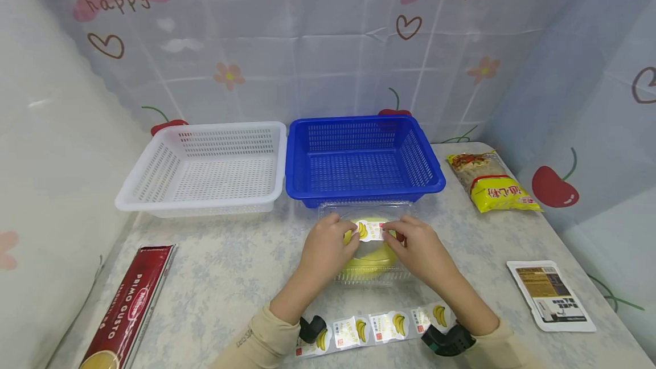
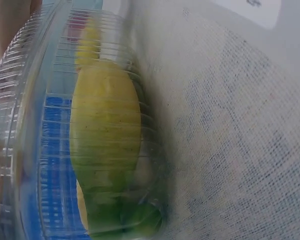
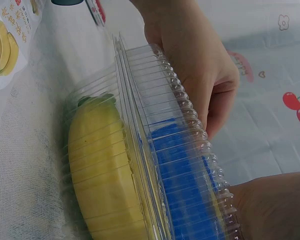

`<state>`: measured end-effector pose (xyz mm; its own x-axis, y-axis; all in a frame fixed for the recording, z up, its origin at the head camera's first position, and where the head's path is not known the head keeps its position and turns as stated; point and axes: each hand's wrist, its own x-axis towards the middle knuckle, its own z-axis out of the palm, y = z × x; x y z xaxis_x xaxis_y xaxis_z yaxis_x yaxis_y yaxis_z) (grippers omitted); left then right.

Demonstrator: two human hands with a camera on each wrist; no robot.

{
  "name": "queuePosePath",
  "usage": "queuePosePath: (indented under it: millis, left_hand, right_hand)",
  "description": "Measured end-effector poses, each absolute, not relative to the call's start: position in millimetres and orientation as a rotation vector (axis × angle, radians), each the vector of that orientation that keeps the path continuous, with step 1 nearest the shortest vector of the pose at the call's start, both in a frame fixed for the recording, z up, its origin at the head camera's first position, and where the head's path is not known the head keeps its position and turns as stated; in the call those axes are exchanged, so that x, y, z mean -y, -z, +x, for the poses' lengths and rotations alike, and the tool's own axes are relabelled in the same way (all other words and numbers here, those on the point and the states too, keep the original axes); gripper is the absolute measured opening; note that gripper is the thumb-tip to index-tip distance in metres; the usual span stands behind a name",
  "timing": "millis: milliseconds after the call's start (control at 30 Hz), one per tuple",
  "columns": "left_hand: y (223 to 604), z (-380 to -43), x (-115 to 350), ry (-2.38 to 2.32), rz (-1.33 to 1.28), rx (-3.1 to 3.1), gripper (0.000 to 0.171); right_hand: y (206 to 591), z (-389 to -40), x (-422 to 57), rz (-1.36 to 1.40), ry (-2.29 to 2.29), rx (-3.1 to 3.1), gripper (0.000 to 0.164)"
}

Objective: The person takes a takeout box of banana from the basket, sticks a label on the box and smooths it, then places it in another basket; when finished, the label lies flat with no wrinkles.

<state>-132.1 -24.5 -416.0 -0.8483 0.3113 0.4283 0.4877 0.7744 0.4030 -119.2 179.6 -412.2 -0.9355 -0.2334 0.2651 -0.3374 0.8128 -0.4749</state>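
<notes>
A clear plastic clamshell box [image 1: 376,279] stands on the table with yellow bananas [image 3: 102,165] inside. Its lid is down, and through its ribbed side the left wrist view shows a banana [image 2: 107,125] with a green end. Over the lid, a white banana sticker [image 1: 370,231] is stretched between both hands. My left hand [image 1: 328,246] pinches its left edge with thumb and fingertips. At its right edge, my right hand [image 1: 424,250] pinches it the same way. A strip of banana stickers [image 1: 366,330] lies in front of the box, partly under the wrists.
Behind the box stand a white basket [image 1: 205,206] and a blue basket [image 1: 366,193], side by side. At left lies a red coffee packet [image 1: 128,306]. On the right are a yellow food bag [image 1: 492,182] and a flat white packet [image 1: 552,296].
</notes>
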Motion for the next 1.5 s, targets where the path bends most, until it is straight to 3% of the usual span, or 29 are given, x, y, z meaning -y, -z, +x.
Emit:
queuePosePath:
  millis: [1233,1500]
  left_hand:
    - [408.9,-122.5,30.9,0.853,-0.615,2.617,0.006]
    - [399.4,-108.5,44.4,0.868,-0.559,2.562,0.012]
  right_hand:
    - [408.4,-107.1,-181.7,0.455,-0.773,2.742,0.014]
    - [402.8,-105.2,-197.2,0.425,-0.794,2.657,0.022]
